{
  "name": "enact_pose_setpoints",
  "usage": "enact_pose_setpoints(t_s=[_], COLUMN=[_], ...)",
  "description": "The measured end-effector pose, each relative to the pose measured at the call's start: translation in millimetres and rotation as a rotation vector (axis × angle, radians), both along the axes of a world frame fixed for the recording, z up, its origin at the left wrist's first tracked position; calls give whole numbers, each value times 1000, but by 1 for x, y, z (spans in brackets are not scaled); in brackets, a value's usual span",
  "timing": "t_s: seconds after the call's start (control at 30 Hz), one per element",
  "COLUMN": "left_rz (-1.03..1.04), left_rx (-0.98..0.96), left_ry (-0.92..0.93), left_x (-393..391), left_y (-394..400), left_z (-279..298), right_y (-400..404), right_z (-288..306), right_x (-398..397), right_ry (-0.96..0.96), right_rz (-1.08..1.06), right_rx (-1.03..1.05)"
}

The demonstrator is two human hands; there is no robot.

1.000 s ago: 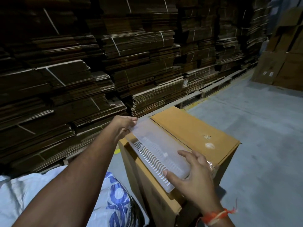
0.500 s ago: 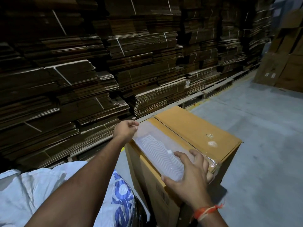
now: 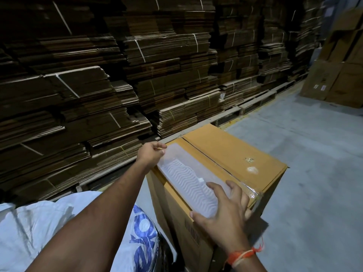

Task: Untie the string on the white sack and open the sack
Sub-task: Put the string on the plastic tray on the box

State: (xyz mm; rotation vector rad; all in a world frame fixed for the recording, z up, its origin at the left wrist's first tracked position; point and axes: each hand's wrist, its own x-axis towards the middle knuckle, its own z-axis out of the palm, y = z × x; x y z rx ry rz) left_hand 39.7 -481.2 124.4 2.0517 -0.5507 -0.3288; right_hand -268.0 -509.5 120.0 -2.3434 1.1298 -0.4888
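Head view: the white sack (image 3: 39, 228) with blue print lies crumpled at lower left, cut off by the frame and an arm, its string unseen. Left hand (image 3: 150, 155) pinches, and right hand (image 3: 222, 211) loosely clasps, a translucent plastic packet (image 3: 188, 179) atop the cardboard box (image 3: 235, 154).

Dim warehouse aisle lined with flattened cardboard

Tall stacks of flattened cardboard (image 3: 137, 79) fill the left side and run back toward the far right, many bundles tied with pale straps. They rest on low wooden pallets (image 3: 253, 104) along the edge of a grey concrete floor (image 3: 314, 154). At the far right, large upright cardboard boxes (image 3: 341, 75) stand against the wall. The light is low, leaving the upper stacks in deep shadow
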Motion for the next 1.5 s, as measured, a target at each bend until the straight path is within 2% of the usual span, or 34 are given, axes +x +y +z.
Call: enact_pose_setpoints(t_s=[0.37, 0.77, 0.87, 0.9, 1.0, 1.27, 1.37, 1.5], left_rz=[-81, -94, -121, -129, -143, -117, -114, -113], left_rx=[-53, 122, 121, 109, 62, -40, -44, -22], left_ry=[87, -92, -88, -80, -51, 52, 61, 54], left_x=[0, -3, -1, 0, 0, 2, 2, 1], left_y=[-3, -7, -9, -9, -12, -14, -14, -15], left_z=[3, 6, 7, 8, 9, 0, 1, 1], right_y=[-6, -9, -11, -13, -23, -28, -27, -26], right_z=[-4, -4, -9, -9, -11, -20, -22, -18], right_x=[-11, -19, -19, -19, -21, -12, -9, -9], right_ry=[-203, -276, -573, -670, -797, -836, -875, -882], right_rz=[-44, -19, -143, -223, -379, -480, -490, -485], right_rx=[146, 264, 486, 515, 508, 600, 662, 648])
